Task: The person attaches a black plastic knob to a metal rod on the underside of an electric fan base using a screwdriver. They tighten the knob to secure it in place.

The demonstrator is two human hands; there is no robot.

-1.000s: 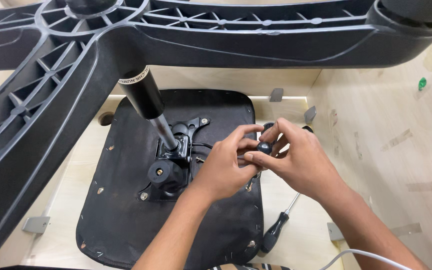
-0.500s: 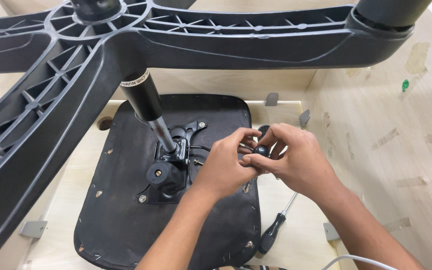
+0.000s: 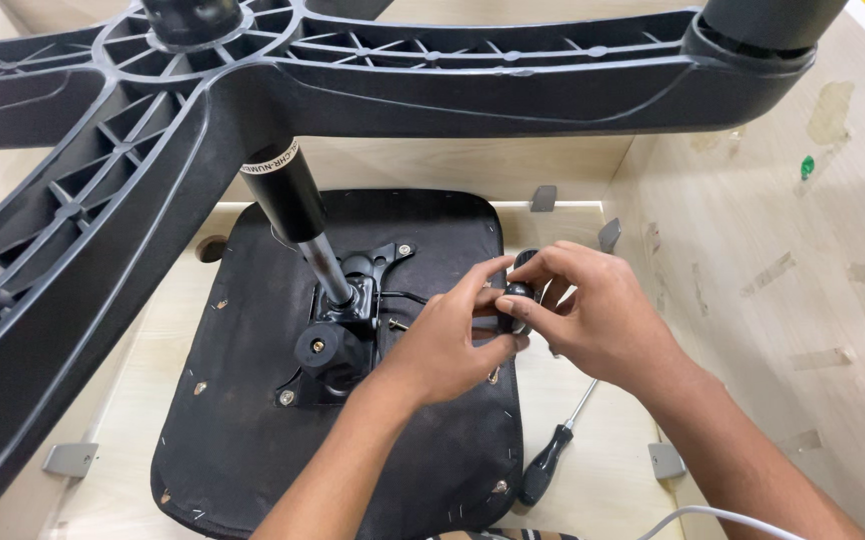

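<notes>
An upturned office chair lies on a wooden surface: its black seat underside (image 3: 253, 400) faces me, with a metal mechanism plate (image 3: 348, 320) and gas cylinder (image 3: 293, 205) rising to the black star base (image 3: 283, 80). My left hand (image 3: 448, 340) and my right hand (image 3: 593, 315) meet at the seat's right edge. Both pinch a small black knob on a lever (image 3: 515, 305) sticking out from the mechanism. The lever's shaft is mostly hidden by my fingers.
A screwdriver with a black handle (image 3: 551, 458) lies on the wood just right of the seat. Wooden walls (image 3: 783, 260) enclose the right and far sides, with grey metal brackets (image 3: 71, 458) at the joints. A white cable (image 3: 723, 515) runs at the bottom right.
Both hands have stayed together on the knob, with small finger shifts. The view has drifted slightly, so the chair sits a little lower in the frame.
</notes>
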